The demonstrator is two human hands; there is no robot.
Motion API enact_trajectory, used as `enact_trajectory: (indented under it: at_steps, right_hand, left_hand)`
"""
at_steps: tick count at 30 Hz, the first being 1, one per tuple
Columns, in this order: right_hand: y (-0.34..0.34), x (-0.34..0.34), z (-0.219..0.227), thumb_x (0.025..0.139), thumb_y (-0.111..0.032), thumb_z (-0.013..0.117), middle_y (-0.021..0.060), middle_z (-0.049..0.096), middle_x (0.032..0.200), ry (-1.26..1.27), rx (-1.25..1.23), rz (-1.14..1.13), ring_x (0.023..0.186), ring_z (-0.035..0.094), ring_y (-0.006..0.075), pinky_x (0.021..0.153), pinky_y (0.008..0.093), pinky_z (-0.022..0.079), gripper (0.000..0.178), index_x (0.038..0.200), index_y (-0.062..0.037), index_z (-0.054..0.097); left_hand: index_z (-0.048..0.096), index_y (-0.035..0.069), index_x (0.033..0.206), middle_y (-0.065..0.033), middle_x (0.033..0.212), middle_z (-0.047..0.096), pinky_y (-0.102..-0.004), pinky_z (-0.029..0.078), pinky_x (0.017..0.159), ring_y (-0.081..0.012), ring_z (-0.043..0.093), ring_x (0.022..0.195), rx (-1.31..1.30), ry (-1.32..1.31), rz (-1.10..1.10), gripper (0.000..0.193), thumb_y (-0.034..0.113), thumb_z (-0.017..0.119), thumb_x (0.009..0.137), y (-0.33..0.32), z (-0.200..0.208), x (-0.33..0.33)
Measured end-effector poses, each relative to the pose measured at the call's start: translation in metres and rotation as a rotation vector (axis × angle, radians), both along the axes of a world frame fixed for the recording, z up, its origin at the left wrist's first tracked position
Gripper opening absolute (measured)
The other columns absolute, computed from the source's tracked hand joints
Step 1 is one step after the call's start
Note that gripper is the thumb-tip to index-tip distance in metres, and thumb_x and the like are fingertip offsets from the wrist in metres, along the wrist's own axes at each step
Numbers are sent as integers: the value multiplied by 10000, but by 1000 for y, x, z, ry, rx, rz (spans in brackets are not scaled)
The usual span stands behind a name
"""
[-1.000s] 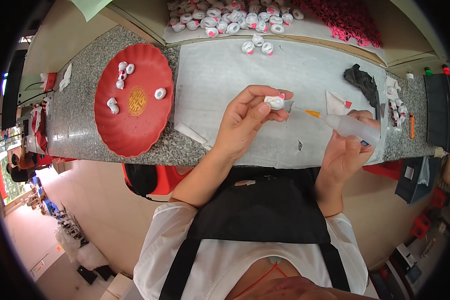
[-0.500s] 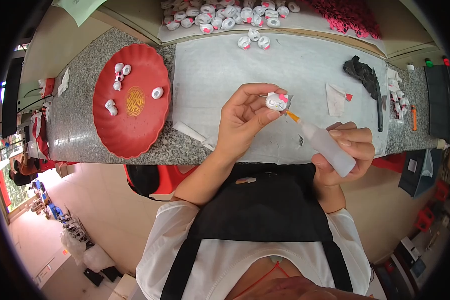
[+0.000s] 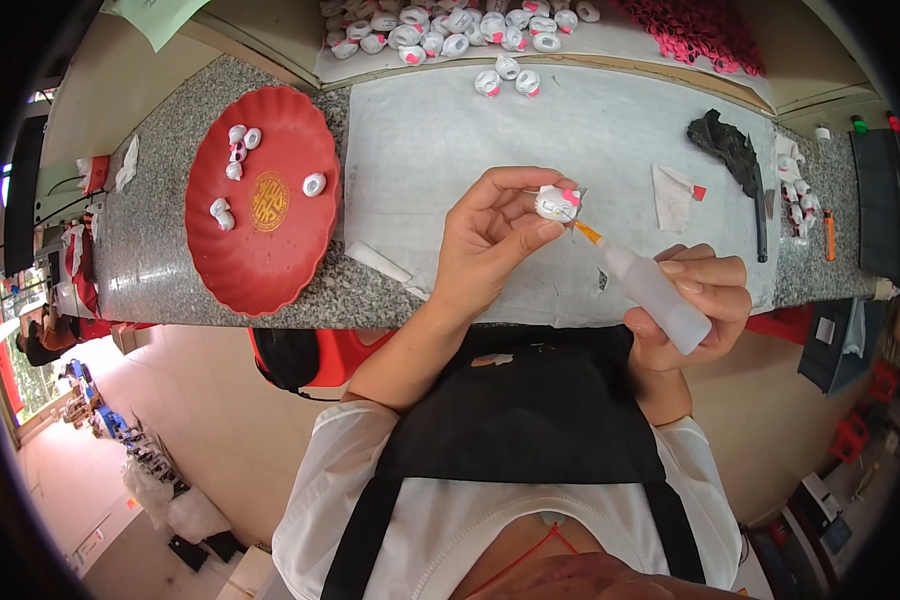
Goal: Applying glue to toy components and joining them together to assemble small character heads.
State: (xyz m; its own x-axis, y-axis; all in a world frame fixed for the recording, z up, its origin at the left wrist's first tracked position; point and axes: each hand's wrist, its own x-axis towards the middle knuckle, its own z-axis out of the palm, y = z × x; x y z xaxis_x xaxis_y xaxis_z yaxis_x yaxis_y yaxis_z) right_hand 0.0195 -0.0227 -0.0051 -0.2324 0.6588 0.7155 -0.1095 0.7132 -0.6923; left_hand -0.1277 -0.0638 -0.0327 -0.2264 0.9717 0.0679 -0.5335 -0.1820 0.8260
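Between the thumb and fingers of my left hand (image 3: 492, 235) is a small white cat-head figurine (image 3: 554, 204) with a pink bow, its face toward me. My right hand (image 3: 705, 295) is wrapped round a translucent squeeze bottle (image 3: 658, 297) tilted up to the left. The bottle's orange nozzle tip (image 3: 588, 233) is at the figurine's lower right edge; whether it touches, I cannot tell. Both hands are above a white paper sheet (image 3: 420, 150) on the speckled counter.
Left of the sheet, a red scalloped tray (image 3: 280, 260) holds several white figurines. Many more figurines (image 3: 455, 25) and a pink pile (image 3: 690, 35) fill the shelf behind. A crumpled black plastic piece (image 3: 725, 145), a folded tissue (image 3: 672, 198) and an orange marker (image 3: 829, 236) lie at right.
The figurine has turned slightly in my left hand and shifted a little to the right. My right hand and the bottle have barely moved.
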Motion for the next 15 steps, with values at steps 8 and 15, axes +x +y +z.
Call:
enact_trajectory:
  at_steps: [8,15]
  right_hand:
    - [1,0,0,620,-249,692,68,466,766,3,10,9,553,463,128,490,238,412,397,846,-65,422]
    - [5,8,0,533,-52,739,86,454,831,-7,12,118,596,487,154,512,232,423,476,898,-67,433]
  left_hand:
    - [424,-24,1008,-143,991,500,-287,414,783,-177,503,909,3,15,1,334,-44,541,695,0,1,1]
    - [426,-18,1010,-140,986,501,-302,447,744,-176,509,898,0,7,11,328,-24,543,703,1,-1,2]
